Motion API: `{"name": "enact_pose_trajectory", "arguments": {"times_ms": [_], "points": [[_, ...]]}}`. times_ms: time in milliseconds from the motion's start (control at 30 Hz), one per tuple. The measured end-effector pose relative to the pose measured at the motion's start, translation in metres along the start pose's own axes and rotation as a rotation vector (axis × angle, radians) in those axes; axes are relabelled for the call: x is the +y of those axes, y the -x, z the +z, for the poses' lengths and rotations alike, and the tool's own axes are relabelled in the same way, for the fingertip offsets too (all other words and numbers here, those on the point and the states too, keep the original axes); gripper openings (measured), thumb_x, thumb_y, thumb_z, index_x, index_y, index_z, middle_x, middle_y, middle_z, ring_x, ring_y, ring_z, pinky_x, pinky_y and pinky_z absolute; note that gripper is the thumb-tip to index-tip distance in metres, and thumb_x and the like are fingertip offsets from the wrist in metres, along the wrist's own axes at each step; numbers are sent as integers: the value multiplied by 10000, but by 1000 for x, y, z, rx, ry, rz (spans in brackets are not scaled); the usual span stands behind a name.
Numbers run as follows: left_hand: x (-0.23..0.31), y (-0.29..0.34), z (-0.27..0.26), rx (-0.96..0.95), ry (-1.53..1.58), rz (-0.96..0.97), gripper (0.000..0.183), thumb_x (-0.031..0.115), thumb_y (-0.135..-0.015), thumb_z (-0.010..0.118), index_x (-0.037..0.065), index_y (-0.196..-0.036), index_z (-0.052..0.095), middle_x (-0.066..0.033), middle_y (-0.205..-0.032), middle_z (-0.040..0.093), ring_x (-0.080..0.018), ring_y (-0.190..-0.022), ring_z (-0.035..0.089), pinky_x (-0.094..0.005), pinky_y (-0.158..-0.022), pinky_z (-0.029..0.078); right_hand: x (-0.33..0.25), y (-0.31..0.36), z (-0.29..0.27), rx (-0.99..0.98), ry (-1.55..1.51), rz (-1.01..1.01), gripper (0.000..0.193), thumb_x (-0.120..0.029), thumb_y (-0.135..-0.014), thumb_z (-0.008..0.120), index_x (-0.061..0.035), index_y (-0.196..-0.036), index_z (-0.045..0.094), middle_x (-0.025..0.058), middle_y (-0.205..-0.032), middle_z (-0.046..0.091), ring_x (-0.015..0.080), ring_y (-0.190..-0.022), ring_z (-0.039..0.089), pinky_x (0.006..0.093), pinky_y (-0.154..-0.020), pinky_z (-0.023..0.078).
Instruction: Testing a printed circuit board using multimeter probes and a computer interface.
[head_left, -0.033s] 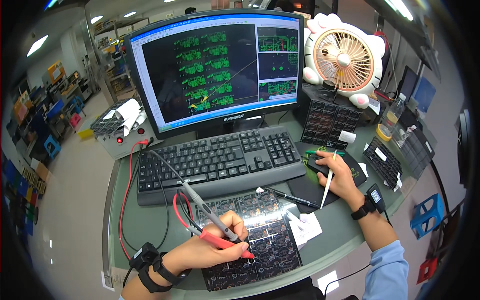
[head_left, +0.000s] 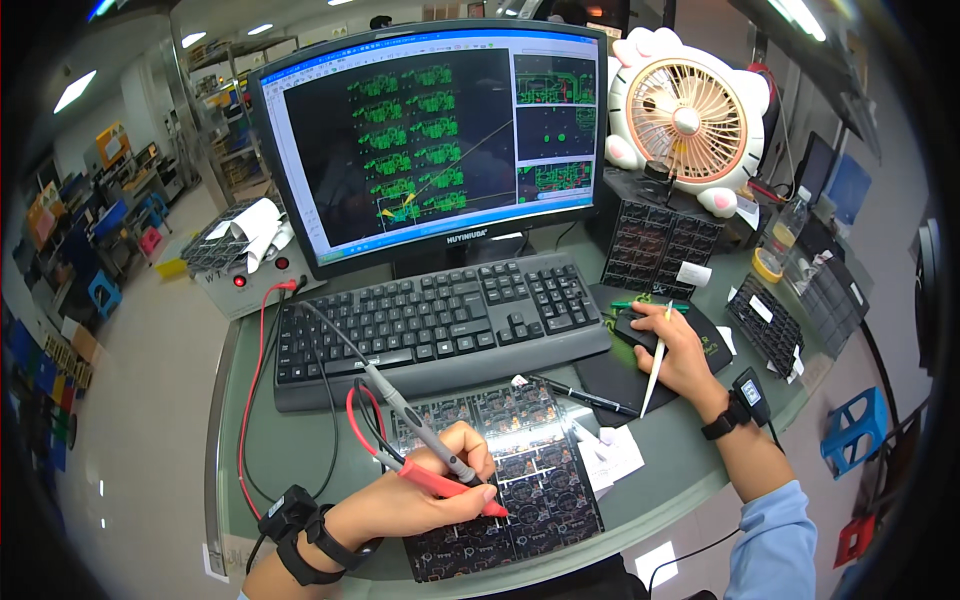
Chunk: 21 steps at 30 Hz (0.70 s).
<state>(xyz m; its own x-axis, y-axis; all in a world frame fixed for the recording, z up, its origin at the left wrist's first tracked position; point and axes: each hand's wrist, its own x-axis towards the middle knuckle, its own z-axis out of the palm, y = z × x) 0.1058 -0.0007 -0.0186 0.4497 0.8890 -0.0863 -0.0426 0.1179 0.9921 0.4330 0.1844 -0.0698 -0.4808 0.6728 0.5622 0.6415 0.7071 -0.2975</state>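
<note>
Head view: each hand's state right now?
Left hand: closed on red probe and gray probe.
Right hand: holding white pen-like tool, over the mouse.

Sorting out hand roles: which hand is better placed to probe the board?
Probably the left hand: it holds the red probe and grey probe over the board. The right hand is on the mouse, also holding a white stick.

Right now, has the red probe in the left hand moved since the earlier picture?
No visible shift: the red probe, held in the left hand, keeps the same place and slant relative to the keyboard.
</note>
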Motion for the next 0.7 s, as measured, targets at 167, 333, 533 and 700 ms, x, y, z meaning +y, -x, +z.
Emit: {"name": "enact_pose_trajectory", "arguments": {"times_ms": [167,333,533,700], "points": [[1,-1,0,-13,-9,2,243,35,-848,594,102,-922,372,-24,-900,468,-85,-831,442,-276,-746,408,-5,-4,-7,73,56,-66,320,-118,-712,709,-53,-1008,607,109,-1229,599,303,-1113,558,410,-947,424],[3,-4,2,2,-87,21,230,58,-858,601,92,-906,379,-18,-891,474,-77,-838,443,-276,-736,411,-28,-6,-22,196,-205,-61,142,-126,-917,576,-27,-1009,619,128,-1060,665,277,-907,647,385,-810,480],[14,-11,6,-22,-289,-7,252,187,-876,635,52,-929,428,-4,-824,487,-66,-748,523,-260,-683,442,-144,-20,-33,-318,-743,-103,253,-218,-903,630,-26,-1066,612,94,-840,668,179,-732,664,284,-605,510],[11,-18,2,-100,-341,-31,320,174,-866,635,24,-1094,467,-14,-820,514,-92,-743,568,-262,-647,464,-180,-41,-14,-543,-950,-52,338,-259,-864,703,-38,-1099,602,29,-759,608,83,-671,557,246,-621,457]]}}
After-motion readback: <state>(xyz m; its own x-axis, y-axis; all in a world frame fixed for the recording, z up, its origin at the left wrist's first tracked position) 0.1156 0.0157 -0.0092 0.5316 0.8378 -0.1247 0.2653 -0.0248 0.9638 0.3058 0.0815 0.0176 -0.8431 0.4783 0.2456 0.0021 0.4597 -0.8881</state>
